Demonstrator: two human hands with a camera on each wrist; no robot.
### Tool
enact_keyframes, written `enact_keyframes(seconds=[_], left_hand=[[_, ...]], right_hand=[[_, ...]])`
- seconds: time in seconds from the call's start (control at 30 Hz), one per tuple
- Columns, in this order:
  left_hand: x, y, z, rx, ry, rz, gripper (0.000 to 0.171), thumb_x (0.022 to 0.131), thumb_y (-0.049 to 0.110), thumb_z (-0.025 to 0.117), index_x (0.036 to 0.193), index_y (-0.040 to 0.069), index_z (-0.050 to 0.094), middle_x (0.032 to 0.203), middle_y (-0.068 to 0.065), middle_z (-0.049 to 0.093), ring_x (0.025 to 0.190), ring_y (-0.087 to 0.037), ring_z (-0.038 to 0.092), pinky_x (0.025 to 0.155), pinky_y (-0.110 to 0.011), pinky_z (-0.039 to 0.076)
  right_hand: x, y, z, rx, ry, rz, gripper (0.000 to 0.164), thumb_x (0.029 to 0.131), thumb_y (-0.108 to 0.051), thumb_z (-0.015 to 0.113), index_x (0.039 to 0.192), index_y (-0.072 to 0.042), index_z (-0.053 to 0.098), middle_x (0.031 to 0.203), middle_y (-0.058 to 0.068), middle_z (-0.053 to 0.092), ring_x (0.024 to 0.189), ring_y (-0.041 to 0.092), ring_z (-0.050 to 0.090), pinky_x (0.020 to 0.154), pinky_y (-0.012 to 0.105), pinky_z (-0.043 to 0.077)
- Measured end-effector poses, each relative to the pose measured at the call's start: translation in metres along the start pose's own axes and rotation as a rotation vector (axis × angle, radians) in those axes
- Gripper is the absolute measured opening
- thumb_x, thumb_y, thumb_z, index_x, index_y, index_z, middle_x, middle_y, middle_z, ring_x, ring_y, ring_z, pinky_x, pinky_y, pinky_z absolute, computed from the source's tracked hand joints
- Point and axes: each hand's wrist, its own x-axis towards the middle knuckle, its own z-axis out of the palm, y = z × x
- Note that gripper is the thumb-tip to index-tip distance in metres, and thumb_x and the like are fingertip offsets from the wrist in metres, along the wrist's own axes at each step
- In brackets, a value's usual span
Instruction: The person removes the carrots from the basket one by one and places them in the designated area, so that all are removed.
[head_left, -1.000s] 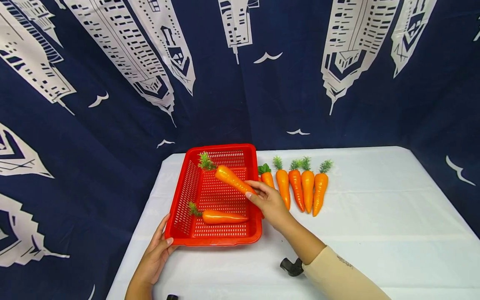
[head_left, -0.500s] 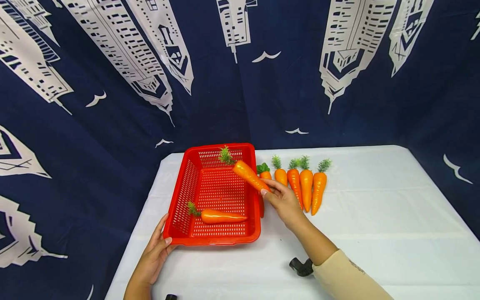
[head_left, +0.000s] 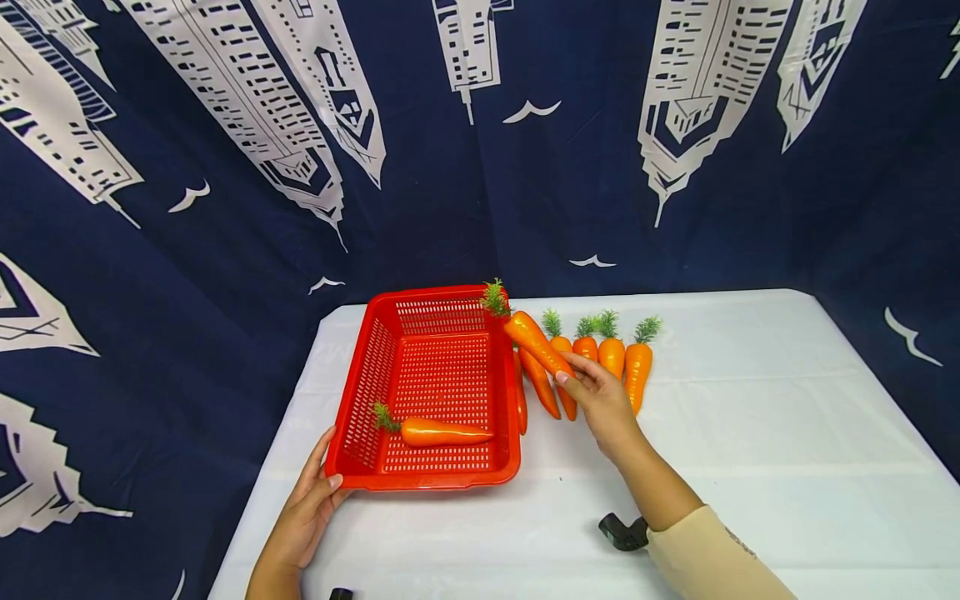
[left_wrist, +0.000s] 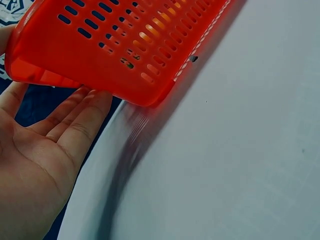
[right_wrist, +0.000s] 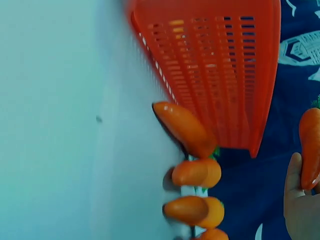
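My right hand (head_left: 606, 412) pinches an orange carrot (head_left: 536, 340) by its thin end, its leafy green top toward the far right corner of the red basket (head_left: 427, 482). That carrot is raised over the right rim and overlaps the carrots on the table behind it. In the right wrist view the held carrot (right_wrist: 311, 142) shows at the right edge. My left hand (head_left: 307, 510) grips the basket's near left corner, thumb on the rim and fingers on the outer wall. One carrot (head_left: 442, 432) lies crosswise inside the basket, its leaves to the left.
Right of the basket, several carrots lie in a row, the outermost carrot (head_left: 638, 375) partly beside my fingers. A black elbow-shaped piece (head_left: 622, 533) sits by my right sleeve. Behind the white table (head_left: 787, 433) hangs a navy cloth (head_left: 450, 225) with white buildings.
My right hand has moved the carrot from over the basket rightward, across its right rim toward the row. My left hand has stayed on the basket corner.
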Motion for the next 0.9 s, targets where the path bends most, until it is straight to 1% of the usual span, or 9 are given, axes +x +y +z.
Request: enact_keyframes(seconds=[0.1,0.17,0.27,0.37,0.53,0.7,0.8,0.9], left_hand=[[0.0,0.0,0.0,0.001,-0.003,0.001,0.07,0.105,0.007,0.04,0.164,0.029,0.009,0.161,0.0,0.022,0.132,-0.002,0.053,0.104,-0.021,0.049],[0.0,0.0,0.0,0.001,-0.004,0.004,0.07,0.105,0.007,0.04,0.164,0.029,0.009,0.161,0.0,0.023,0.132,-0.002,0.053,0.103,-0.021,0.049],[0.0,0.001,0.0,0.002,-0.002,0.009,0.07,0.105,0.007,0.04,0.164,0.028,0.009,0.161,0.001,0.023,0.132,-0.003,0.054,0.103,-0.021,0.049],[0.0,0.0,0.001,0.0,0.005,0.008,0.069,0.105,0.007,0.04,0.164,0.028,0.01,0.16,0.001,0.024,0.13,-0.003,0.055,0.102,-0.021,0.05],[0.0,-0.001,0.002,-0.003,0.001,0.001,0.069,0.105,0.007,0.04,0.164,0.029,0.01,0.16,0.002,0.025,0.13,-0.003,0.054,0.103,-0.022,0.049],[0.001,0.0,0.001,0.001,0.009,0.0,0.07,0.105,0.007,0.041,0.164,0.029,0.011,0.16,0.002,0.025,0.131,-0.003,0.054,0.103,-0.022,0.049],[0.001,0.0,0.001,0.001,0.013,0.0,0.07,0.105,0.007,0.041,0.164,0.029,0.011,0.16,0.001,0.025,0.131,-0.002,0.054,0.103,-0.022,0.049],[0.0,0.0,0.0,0.006,0.011,0.0,0.07,0.105,0.007,0.041,0.164,0.029,0.011,0.162,-0.001,0.022,0.131,-0.003,0.053,0.103,-0.022,0.049]], right_hand=[[0.0,0.001,-0.007,0.017,0.028,0.02,0.055,0.098,-0.028,0.067,0.146,-0.006,0.052,0.127,0.006,0.062,0.107,0.001,0.063,0.095,0.016,0.052],[-0.001,0.001,-0.012,0.028,0.052,0.03,0.055,0.098,-0.028,0.067,0.146,-0.006,0.051,0.123,-0.002,0.063,0.106,-0.001,0.062,0.094,0.015,0.052],[-0.002,0.003,-0.02,0.032,0.081,0.025,0.057,0.097,-0.029,0.068,0.146,-0.005,0.051,0.112,-0.011,0.065,0.102,0.0,0.064,0.09,0.015,0.052],[-0.003,0.005,-0.029,0.029,0.101,0.017,0.059,0.097,-0.032,0.068,0.147,-0.005,0.051,0.108,-0.016,0.065,0.103,0.001,0.065,0.09,0.016,0.053],[-0.006,0.009,-0.043,0.071,0.152,0.032,0.06,0.097,-0.031,0.068,0.147,-0.003,0.05,0.109,-0.017,0.064,0.102,0.0,0.063,0.09,0.017,0.053],[-0.008,0.013,-0.055,0.084,0.198,0.034,0.06,0.098,-0.03,0.068,0.148,-0.002,0.049,0.111,-0.015,0.062,0.102,0.001,0.061,0.089,0.014,0.052],[-0.008,0.018,-0.061,0.129,0.21,0.031,0.061,0.098,-0.027,0.068,0.148,0.001,0.047,0.11,-0.017,0.063,0.102,-0.001,0.062,0.09,0.012,0.051],[-0.009,0.024,-0.067,0.18,0.225,0.028,0.061,0.098,-0.023,0.068,0.147,0.005,0.045,0.106,-0.019,0.066,0.099,-0.002,0.067,0.09,0.012,0.052]])
